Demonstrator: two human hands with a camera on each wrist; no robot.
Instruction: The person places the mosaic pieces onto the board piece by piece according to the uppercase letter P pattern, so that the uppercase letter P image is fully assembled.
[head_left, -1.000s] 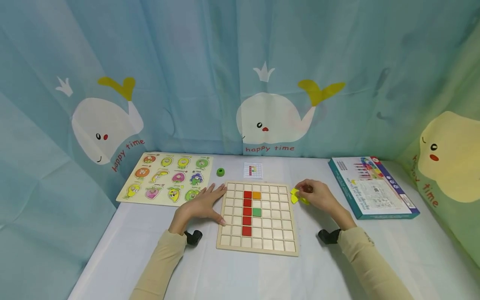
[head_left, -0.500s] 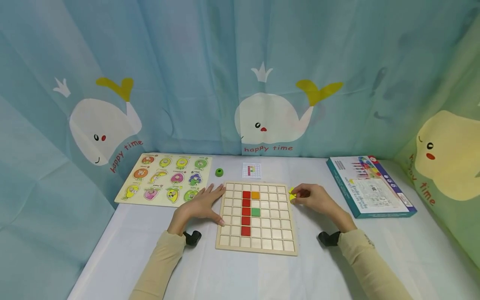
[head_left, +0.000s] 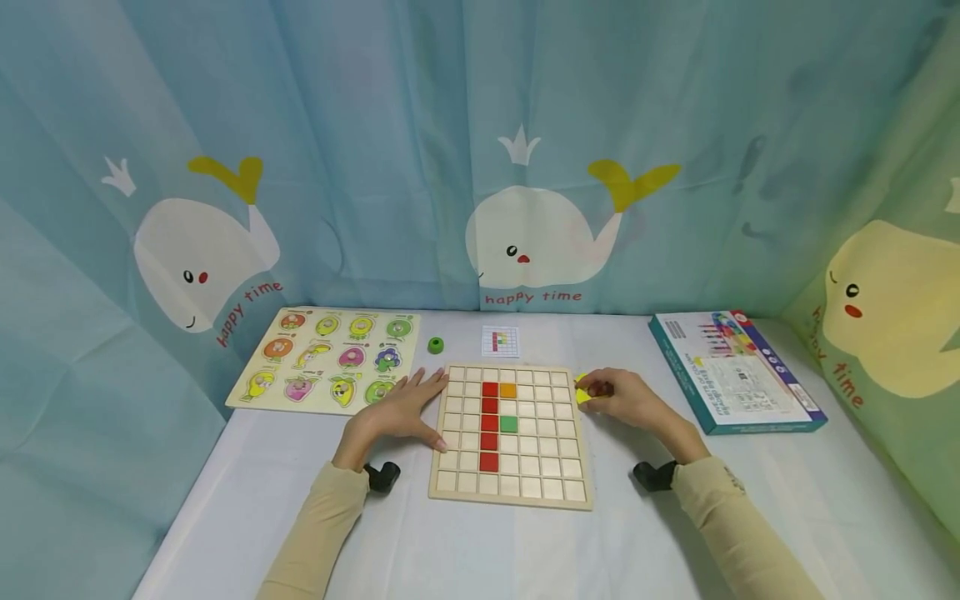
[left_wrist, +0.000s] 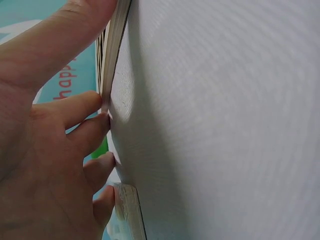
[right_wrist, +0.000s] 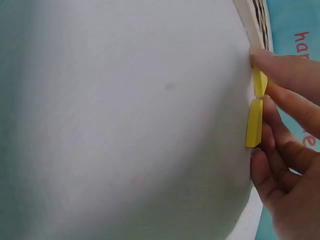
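A wooden grid board [head_left: 551, 488] lies flat in the middle of the table. In its cells sit a column of red tiles [head_left: 489, 423], one orange tile [head_left: 507, 390] and one green tile [head_left: 508, 424]. My left hand [head_left: 393, 415] spreads its fingers along the board's left edge, the thumb touching the rim. At the upper right edge, my right hand [head_left: 621, 395] pinches a yellow tile [right_wrist: 259, 81] between thumb and fingers. A second yellow tile [right_wrist: 254, 123] lies beside it, close to the curled fingers. The hand partly hides these tiles in the head view.
A fruit puzzle board [head_left: 322, 360] lies at the back left. Behind the grid board are a small green round piece [head_left: 436, 345] and a printed pattern card [head_left: 500, 342]. A flat box [head_left: 738, 372] lies at the right, and a whale-print curtain [head_left: 375, 167] hangs behind.
My right hand has shifted slightly left toward the board's edge, and its fingers have closed in on the yellow tiles, which now look gathered together. The left hand stays on the board.
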